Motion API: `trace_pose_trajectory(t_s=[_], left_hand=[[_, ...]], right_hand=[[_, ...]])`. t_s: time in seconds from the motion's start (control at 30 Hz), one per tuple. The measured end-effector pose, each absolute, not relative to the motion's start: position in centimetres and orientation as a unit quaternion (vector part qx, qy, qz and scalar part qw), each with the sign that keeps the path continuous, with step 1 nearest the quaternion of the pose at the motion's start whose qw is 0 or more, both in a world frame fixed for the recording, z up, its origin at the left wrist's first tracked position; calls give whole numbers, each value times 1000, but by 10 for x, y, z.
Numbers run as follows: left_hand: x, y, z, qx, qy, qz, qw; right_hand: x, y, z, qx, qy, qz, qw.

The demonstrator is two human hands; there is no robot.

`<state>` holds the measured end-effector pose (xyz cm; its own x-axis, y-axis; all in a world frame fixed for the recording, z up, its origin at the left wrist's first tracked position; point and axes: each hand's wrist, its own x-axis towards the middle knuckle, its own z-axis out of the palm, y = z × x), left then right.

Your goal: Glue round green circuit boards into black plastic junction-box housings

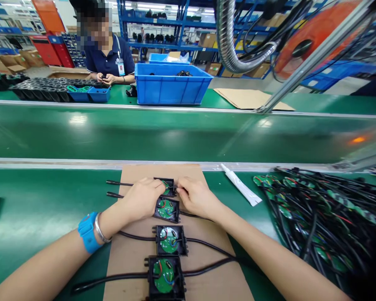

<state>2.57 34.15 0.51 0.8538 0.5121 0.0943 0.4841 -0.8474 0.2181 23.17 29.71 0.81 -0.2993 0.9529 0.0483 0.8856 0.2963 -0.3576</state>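
Observation:
Several black plastic housings lie in a column on a cardboard sheet [203, 255], each with a round green circuit board and black cables out of both sides. My left hand [144, 194] is closed on the left side of the farthest housing [169, 187]. At that housing's right edge, my right hand [196, 194] pinches with thumb and forefinger, where the cable comes out; the fingertips partly hide what they hold. Just nearer sits a second housing [167, 209], partly under my left hand. Closer to me are a third housing [170, 240] and the nearest housing [165, 276].
A white tube [241, 184] lies right of the cardboard. A heap of cabled circuit boards [319, 213] covers the right side. Across the green conveyor [144, 133], a blue bin [172, 85] and black cups [47, 88] stand near a seated co-worker [108, 58]. A metal post [313, 58] slants at right.

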Motion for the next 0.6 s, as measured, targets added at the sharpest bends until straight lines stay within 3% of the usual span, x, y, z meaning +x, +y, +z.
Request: trace_pose_trajectory(t_s=[0.33, 0.6], left_hand=[[34, 341, 8, 964, 252, 50, 68], [30, 339, 3, 957, 273, 70, 65]], right_hand=[[227, 302, 1, -556, -822, 106, 69], [239, 296, -3, -543, -816, 75, 181]])
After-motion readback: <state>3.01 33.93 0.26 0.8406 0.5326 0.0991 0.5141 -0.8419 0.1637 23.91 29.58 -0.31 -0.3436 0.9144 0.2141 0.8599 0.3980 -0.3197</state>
